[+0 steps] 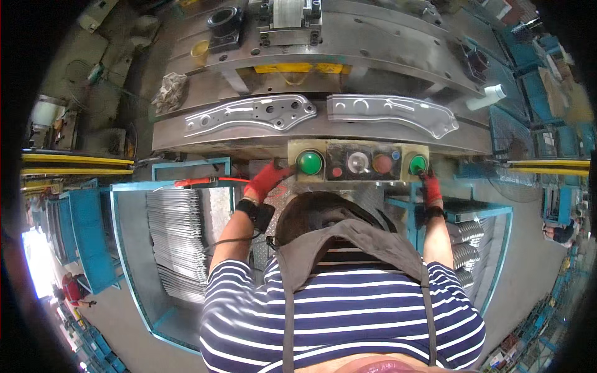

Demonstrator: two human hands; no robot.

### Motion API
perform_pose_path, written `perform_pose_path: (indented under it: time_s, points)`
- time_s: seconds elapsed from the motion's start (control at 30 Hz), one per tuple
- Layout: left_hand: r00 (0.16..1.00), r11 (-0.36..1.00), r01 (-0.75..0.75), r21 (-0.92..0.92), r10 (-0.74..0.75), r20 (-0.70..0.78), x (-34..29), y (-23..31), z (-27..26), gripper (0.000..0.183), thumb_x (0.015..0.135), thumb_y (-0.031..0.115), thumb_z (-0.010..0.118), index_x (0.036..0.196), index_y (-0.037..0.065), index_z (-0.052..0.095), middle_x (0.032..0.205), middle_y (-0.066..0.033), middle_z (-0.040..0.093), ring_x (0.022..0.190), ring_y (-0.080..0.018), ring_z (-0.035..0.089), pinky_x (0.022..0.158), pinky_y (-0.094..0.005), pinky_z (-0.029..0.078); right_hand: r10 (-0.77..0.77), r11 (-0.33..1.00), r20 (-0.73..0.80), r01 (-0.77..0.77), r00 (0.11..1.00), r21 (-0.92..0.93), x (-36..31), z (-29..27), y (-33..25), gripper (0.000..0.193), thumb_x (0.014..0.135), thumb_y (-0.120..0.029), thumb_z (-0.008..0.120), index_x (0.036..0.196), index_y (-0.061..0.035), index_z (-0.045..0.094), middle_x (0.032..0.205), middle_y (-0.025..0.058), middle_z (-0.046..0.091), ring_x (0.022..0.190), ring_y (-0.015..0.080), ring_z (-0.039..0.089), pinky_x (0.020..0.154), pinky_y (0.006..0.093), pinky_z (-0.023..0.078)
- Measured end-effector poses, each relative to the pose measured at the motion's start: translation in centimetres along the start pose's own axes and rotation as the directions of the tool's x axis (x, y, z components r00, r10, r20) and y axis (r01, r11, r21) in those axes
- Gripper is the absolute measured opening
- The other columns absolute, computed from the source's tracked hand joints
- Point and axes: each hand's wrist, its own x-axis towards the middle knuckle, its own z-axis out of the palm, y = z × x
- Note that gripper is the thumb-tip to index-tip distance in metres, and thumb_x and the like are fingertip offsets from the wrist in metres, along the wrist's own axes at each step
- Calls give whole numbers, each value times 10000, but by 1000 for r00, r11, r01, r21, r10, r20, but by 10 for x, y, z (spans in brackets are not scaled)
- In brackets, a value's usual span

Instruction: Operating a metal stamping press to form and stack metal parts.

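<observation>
My left hand (267, 180), in a red glove with dark fingertips, reaches to the left end of a control box (339, 152). Its stretched fingers are at the edge of a large green button (309, 163). At the box's other end, my right hand (430, 188), gloved the same way, has outstretched fingertips on a second green button (418, 165). Between them the box carries a clear lamp (357, 163), a red button (382, 164) and smaller buttons. Behind it, two stamped metal parts, one on the left (255, 114) and one on the right (392, 113), lie on the press bed's ledge.
A blue-framed bin (121, 236) of stacked metal parts (177, 236) stands at left; another rack (507, 230) with parts is at right. A red-handled tool (193, 183) lies on the left bin's edge. A crumpled rag (169, 93) and white cylinder (488, 97) sit on the press.
</observation>
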Motion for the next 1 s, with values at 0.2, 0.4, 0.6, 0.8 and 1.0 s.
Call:
perform_pose_path:
  time_s: [0.2,0.4,0.6,0.8,1.0]
  points:
    - [924,940,-266,215,312,-220,60,-18,62,807,746,425,754,1237,-117,412,1178,-260,584,1114,-353,573,943,-409,449,-56,977,-119,29,991,-213,31,4,38,604,777,-374,742,1192,16,542,1005,244,656,940,405,624,766,449,491]
    - [950,983,-129,128,160,-267,66,-43,54,731,740,370,773,1194,-100,444,1189,-271,574,1133,-337,564,930,-391,454,-34,951,-26,24,999,-309,54,11,30,463,765,-316,755,1066,5,612,874,137,664,740,233,588,633,384,473]
    - [968,984,-105,145,134,-212,47,6,57,688,760,208,784,1293,-28,419,1246,-142,569,1143,-228,535,973,-350,431,-110,949,-62,86,992,-303,71,18,74,683,695,-415,800,1112,65,549,934,259,668,862,374,666,683,456,521]
    - [927,984,-124,127,161,-339,60,-38,61,768,731,383,770,1281,-44,448,1265,-200,554,1202,-300,522,990,-369,422,-59,996,13,58,998,64,61,28,67,622,669,-329,828,1088,46,564,945,239,675,867,379,661,711,461,517]
    - [913,973,-11,230,104,-396,77,-44,66,750,706,377,784,1245,-45,478,1233,-229,568,1186,-326,532,974,-380,436,-4,951,-34,-7,999,-310,33,22,0,644,671,-340,833,1095,55,552,1023,232,661,944,371,642,769,433,507]
